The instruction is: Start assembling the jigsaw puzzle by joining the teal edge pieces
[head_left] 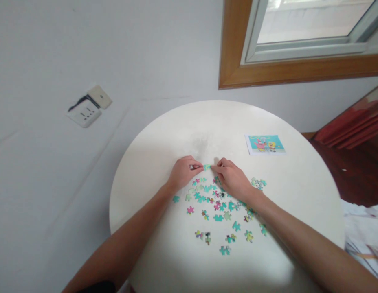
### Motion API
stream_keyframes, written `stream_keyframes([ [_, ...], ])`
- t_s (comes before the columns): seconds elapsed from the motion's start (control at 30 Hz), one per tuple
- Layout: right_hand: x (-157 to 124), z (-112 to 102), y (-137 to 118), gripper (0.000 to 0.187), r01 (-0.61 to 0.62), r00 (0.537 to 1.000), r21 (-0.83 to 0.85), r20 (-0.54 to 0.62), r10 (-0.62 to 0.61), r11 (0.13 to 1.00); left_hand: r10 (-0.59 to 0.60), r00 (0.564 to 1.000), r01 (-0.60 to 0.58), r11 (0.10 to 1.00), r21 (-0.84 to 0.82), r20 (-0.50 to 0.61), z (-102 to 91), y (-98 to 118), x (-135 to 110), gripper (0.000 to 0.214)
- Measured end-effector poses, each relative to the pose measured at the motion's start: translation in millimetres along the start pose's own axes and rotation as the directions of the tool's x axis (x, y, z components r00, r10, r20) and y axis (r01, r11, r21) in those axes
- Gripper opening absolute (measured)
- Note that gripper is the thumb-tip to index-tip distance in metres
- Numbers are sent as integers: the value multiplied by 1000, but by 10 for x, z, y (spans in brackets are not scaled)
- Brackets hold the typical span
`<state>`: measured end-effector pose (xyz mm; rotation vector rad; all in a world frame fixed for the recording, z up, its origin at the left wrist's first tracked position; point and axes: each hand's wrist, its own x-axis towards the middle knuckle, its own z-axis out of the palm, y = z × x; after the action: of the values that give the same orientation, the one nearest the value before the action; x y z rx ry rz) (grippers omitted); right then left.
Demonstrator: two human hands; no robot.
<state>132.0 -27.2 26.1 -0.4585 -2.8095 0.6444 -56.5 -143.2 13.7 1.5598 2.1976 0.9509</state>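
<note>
A card [266,145] lies behind the puzzle pieces [217,206].

You can read no word, brand or number here. On the picture card [267,145], on the far right part of the round table [158,142], you see pale yellow marks along the upper edge that look like lettering, too small and blurred for you to make out. On the wall plate [99,97] left of the table, you see a small dark mark, but you cannot tell whether it is a sign.
</note>
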Motion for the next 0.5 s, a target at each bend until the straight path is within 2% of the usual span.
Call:
stream_keyframes([
  [0.3, 6, -7, -1, 25, 5, 1000, 18, -5, -5, 1000, 0, 1000, 0, 1000, 2, -12, 4, 4, -5, 7],
  [0.5, 13, -9, 29, 30, 8, 1000, 84, -26, -6, 996, 31, 999, -31, 1000, 6, -17, -15, -16, 0, 7],
])
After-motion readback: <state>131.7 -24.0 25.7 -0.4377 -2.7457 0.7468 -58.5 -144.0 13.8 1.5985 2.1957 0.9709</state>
